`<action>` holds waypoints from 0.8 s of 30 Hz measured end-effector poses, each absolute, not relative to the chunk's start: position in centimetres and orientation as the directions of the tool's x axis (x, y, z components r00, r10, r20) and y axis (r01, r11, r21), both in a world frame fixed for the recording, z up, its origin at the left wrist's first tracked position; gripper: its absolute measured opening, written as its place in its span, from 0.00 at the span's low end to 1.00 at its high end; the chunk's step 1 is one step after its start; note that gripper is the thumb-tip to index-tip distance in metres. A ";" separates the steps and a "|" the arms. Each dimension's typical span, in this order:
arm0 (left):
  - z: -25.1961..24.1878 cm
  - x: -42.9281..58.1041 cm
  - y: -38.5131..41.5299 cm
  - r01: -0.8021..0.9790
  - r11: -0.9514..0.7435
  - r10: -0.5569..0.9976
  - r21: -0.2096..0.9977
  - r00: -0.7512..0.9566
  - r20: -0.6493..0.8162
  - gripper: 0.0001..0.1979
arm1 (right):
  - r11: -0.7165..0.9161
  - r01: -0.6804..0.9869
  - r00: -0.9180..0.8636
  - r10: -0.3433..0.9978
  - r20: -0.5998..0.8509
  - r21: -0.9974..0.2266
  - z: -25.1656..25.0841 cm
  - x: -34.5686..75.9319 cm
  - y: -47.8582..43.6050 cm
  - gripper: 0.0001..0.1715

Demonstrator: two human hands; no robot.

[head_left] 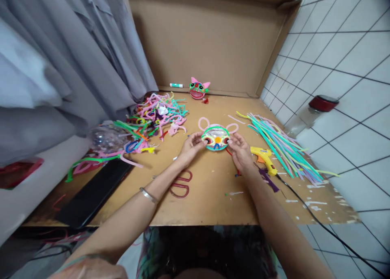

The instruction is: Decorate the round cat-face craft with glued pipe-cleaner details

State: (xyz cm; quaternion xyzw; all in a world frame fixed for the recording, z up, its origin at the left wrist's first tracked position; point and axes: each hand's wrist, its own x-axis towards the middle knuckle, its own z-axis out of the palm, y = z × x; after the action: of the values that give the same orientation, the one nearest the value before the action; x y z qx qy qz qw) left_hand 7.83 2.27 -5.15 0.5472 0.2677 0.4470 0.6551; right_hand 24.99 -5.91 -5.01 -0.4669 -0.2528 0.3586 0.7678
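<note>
Between my two hands is a round pipe-cleaner animal face point(215, 137) with pink loop ears, a green band, red-and-black eyes and an orange nose. My left hand point(193, 148) pinches its left edge by one eye. At the opposite edge, the fingers of my right hand point(241, 149) are closed on it by the other eye. Below my left forearm, partly covered, lie red-handled scissors point(180, 190). A yellow hot glue gun point(264, 158) rests just right of my right hand.
Cut pipe cleaners point(161, 116) lie heaped at the left, near a dark flat case point(94, 193). Straight pipe cleaners point(274, 145) are bundled at the right. A finished-looking face point(198, 89) and glue stick point(176, 85) stand by the cardboard point(207, 39). The glue gun's cord point(317, 220) trails off the table.
</note>
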 end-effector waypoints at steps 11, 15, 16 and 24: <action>-5.2 8.5 2.3 -0.282 -0.006 0.908 0.959 0.401 0.123 0.24 | 0.326 -0.289 0.654 0.754 0.063 -0.900 -5.0 24.9 -5.5 0.26; -4.8 8.2 2.1 -0.298 0.009 0.901 0.955 0.416 0.121 0.24 | 0.305 -0.305 0.633 0.773 0.048 -0.902 -5.0 25.4 -5.6 0.25; -4.7 8.1 2.0 -0.304 0.011 0.897 0.952 0.424 0.125 0.23 | 0.300 -0.303 0.629 0.776 0.047 -0.904 -5.0 25.5 -5.6 0.25; -4.8 7.6 2.3 -0.301 -0.027 0.904 0.953 0.399 0.152 0.18 | 0.320 -0.207 0.724 0.685 0.076 -0.924 -4.0 25.8 -6.4 0.22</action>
State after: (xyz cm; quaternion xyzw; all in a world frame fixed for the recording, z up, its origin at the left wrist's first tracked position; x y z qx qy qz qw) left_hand 7.56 2.27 -4.79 0.5396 0.2794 0.4717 0.6389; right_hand 25.80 -6.35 -4.05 -0.5074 -0.2358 0.2868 0.7776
